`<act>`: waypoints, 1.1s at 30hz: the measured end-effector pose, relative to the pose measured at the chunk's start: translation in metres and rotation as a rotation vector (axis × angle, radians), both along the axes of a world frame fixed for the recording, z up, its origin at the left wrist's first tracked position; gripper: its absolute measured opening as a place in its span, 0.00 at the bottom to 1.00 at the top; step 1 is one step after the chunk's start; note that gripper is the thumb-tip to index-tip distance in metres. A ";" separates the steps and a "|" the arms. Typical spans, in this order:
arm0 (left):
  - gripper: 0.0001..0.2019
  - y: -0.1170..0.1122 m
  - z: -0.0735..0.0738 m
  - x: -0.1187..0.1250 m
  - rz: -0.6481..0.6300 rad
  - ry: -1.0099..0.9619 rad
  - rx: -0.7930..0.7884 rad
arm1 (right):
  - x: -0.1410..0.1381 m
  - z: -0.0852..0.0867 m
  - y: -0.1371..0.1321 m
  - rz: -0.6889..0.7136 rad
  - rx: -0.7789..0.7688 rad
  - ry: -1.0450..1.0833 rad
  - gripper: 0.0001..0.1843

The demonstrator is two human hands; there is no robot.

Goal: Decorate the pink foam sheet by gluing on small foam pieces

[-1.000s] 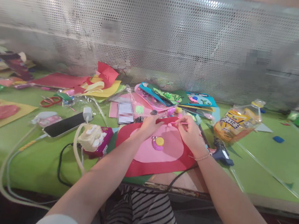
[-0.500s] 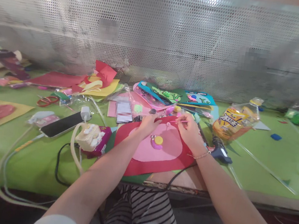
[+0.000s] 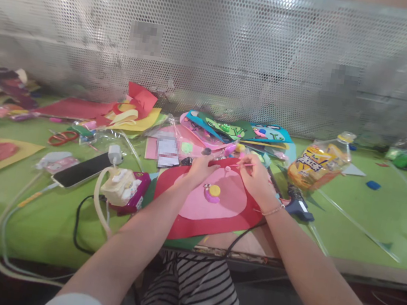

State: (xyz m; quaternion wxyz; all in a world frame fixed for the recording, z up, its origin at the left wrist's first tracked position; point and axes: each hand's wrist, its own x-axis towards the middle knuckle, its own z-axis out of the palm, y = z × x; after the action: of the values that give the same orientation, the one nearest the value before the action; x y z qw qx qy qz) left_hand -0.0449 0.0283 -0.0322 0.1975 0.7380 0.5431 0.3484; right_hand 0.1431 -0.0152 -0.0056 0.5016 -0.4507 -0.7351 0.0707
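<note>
A rounded pink paper (image 3: 195, 209) lies on a larger red paper (image 3: 166, 225) at the table's front edge. On the pink sheet sits a small snail figure with a yellow shell (image 3: 215, 190) and a purple body (image 3: 212, 199). Farther up is a small pink clay flower-like piece (image 3: 227, 169). My left hand (image 3: 201, 169) rests with fingers stretched on the upper left of the papers, holding nothing visible. Pinched in my right hand (image 3: 256, 180) is a thin pink stick (image 3: 247, 165), pointing left just above the upper edge of the papers.
Right of the papers are a glue gun (image 3: 302, 207) and a bottle of orange drink (image 3: 315, 165). To the left are a power adapter (image 3: 121, 186) with cables, a phone (image 3: 85, 169) and scissors (image 3: 63, 138). Decorated craft sheets (image 3: 237, 129) lie behind my hands, before a perforated metal panel (image 3: 218, 48).
My right hand and the pink stick have shifted only slightly. The view has moved a little, so everything appears slightly farther left. My left hand stays in place on the papers.
</note>
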 end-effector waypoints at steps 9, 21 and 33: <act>0.10 0.004 -0.003 0.000 -0.029 -0.068 -0.022 | 0.003 -0.003 0.003 0.001 -0.010 -0.011 0.04; 0.18 0.010 -0.008 -0.003 -0.086 0.006 0.079 | 0.005 -0.009 0.011 0.044 -0.050 0.070 0.05; 0.11 0.002 0.001 -0.002 -0.155 0.439 0.097 | 0.010 -0.015 0.021 0.049 -0.030 0.018 0.06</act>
State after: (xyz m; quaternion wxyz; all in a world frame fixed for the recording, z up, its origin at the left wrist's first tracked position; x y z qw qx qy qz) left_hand -0.0468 0.0302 -0.0315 0.0652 0.8443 0.4972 0.1890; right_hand 0.1531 0.0062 -0.0211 0.4996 -0.4392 -0.7402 0.0981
